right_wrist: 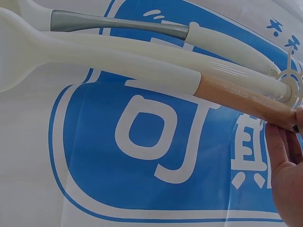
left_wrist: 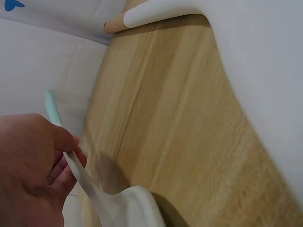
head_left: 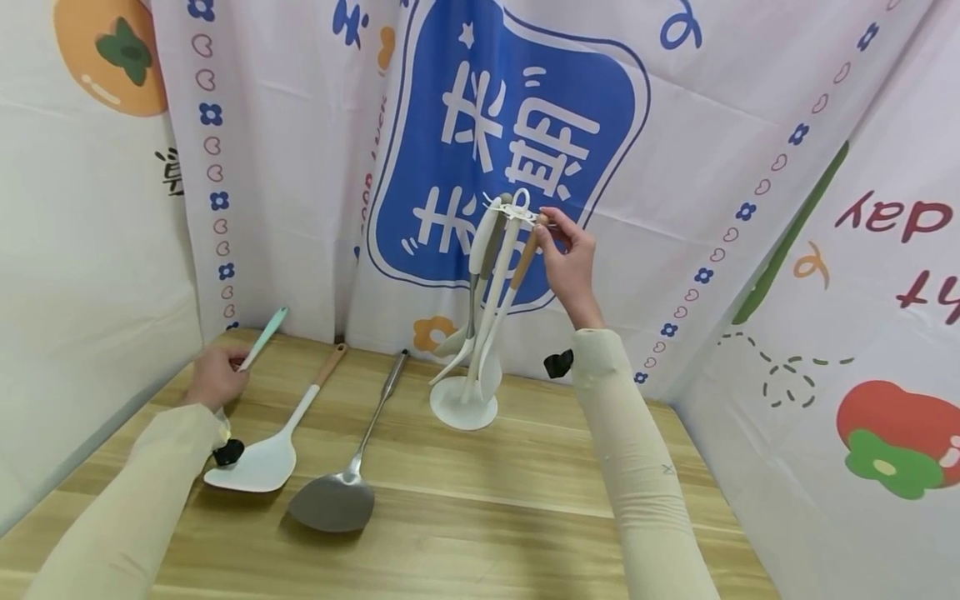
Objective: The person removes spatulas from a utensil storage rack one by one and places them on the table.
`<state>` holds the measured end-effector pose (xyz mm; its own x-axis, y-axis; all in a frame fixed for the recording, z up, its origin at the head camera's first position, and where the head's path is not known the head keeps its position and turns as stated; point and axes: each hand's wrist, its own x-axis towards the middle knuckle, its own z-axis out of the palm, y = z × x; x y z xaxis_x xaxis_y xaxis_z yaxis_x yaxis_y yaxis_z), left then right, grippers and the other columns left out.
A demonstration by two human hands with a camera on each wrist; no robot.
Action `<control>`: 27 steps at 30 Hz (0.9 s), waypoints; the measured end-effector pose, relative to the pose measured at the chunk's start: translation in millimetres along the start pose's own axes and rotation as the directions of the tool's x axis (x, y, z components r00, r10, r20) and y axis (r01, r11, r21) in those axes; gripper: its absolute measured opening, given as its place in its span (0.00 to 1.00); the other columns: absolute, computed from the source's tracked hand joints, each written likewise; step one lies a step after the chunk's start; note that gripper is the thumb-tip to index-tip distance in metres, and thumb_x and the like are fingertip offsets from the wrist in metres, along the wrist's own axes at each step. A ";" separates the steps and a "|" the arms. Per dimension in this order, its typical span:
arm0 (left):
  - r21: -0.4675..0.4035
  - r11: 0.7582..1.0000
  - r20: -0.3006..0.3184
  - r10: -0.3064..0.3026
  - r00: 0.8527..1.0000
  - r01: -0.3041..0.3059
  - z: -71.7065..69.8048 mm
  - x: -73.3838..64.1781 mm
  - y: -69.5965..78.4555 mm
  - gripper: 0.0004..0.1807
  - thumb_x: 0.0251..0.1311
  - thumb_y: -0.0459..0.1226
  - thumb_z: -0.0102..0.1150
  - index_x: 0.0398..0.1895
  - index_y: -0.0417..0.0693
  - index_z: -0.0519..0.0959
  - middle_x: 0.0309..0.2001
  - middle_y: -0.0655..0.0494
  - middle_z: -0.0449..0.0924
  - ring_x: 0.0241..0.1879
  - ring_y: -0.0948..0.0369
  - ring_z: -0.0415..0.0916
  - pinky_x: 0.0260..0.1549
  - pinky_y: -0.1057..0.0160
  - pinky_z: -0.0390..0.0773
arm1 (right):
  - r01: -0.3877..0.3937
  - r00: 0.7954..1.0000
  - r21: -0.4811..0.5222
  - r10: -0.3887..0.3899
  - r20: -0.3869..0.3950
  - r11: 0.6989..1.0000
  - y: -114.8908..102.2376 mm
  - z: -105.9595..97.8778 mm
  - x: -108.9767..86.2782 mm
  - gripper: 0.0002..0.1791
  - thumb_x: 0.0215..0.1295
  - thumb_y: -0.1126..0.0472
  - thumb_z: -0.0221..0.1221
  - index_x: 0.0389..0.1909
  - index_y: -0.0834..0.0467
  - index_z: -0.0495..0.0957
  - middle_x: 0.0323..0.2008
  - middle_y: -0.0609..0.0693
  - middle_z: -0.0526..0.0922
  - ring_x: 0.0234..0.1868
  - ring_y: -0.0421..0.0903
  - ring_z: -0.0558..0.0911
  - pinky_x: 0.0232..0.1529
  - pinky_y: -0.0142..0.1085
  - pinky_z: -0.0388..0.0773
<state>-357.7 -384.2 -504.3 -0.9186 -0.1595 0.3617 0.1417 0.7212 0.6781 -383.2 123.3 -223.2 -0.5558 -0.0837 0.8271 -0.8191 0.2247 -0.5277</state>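
My left hand (head_left: 217, 375) pinches a utensil with a mint-green handle end (head_left: 268, 333) and a pale shaft, low over the left of the table. Its white head (left_wrist: 130, 208) is cut off at the bottom of the left wrist view, so its kind is unclear. At the back, my right hand (head_left: 572, 260) grips the top of a white spoon's wooden handle (right_wrist: 244, 97) beside the rack's crown. That white utensil rack (head_left: 463, 408) stands upright on a round base, with several utensils hanging about its pole, including a white-and-grey-handled one (head_left: 482, 237).
A white turner with a wooden handle (head_left: 266, 458) lies right of my left hand. Next to it is a steel wok turner (head_left: 337, 502). Printed cloth (head_left: 720, 133) hangs behind and at both sides of the wooden table (head_left: 525, 517).
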 end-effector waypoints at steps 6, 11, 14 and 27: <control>0.062 0.998 0.070 -0.028 0.997 0.024 2.6 0.6 -3.4 0.24 0.51 0.24 0.56 0.53 0.17 0.75 0.41 0.24 0.80 0.40 0.37 0.77 0.36 0.50 0.79 | 0.001 1.000 0.001 -0.001 0.009 1.000 -0.7 -1.0 2.3 0.15 0.72 0.74 0.56 0.56 0.75 0.78 0.49 0.72 0.82 0.44 0.63 0.82 0.44 0.26 0.83; 0.095 0.995 0.081 -0.050 0.995 0.043 2.3 -4.2 -0.2 0.25 0.48 0.25 0.55 0.52 0.17 0.75 0.43 0.23 0.80 0.43 0.33 0.76 0.44 0.36 0.77 | -0.023 0.999 -0.017 0.024 0.043 1.000 0.6 -2.3 3.1 0.15 0.73 0.74 0.54 0.56 0.76 0.77 0.50 0.72 0.81 0.43 0.59 0.82 0.45 0.30 0.84; 0.103 0.993 0.089 -0.066 0.994 0.057 1.8 -5.3 1.6 0.25 0.49 0.25 0.55 0.52 0.17 0.74 0.44 0.23 0.79 0.45 0.32 0.75 0.47 0.34 0.75 | -0.033 0.998 -0.021 0.035 0.057 0.999 0.9 -2.9 3.9 0.15 0.74 0.75 0.53 0.57 0.76 0.77 0.50 0.72 0.80 0.43 0.58 0.81 0.47 0.37 0.85; 0.128 0.988 0.102 -0.103 0.989 0.089 0.8 -2.5 -0.3 0.24 0.50 0.25 0.55 0.52 0.18 0.75 0.46 0.23 0.78 0.49 0.30 0.72 0.52 0.32 0.72 | -0.048 0.997 -0.024 0.049 0.065 0.999 1.1 -3.2 5.9 0.15 0.74 0.74 0.52 0.57 0.75 0.77 0.50 0.71 0.80 0.42 0.62 0.81 0.50 0.55 0.83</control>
<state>-355.7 -383.5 -505.9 -0.9612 -0.1627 0.2228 0.0109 0.7845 0.6201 -386.9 126.1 -218.3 -0.6037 -0.1355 0.7856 -0.7878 0.2521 -0.5620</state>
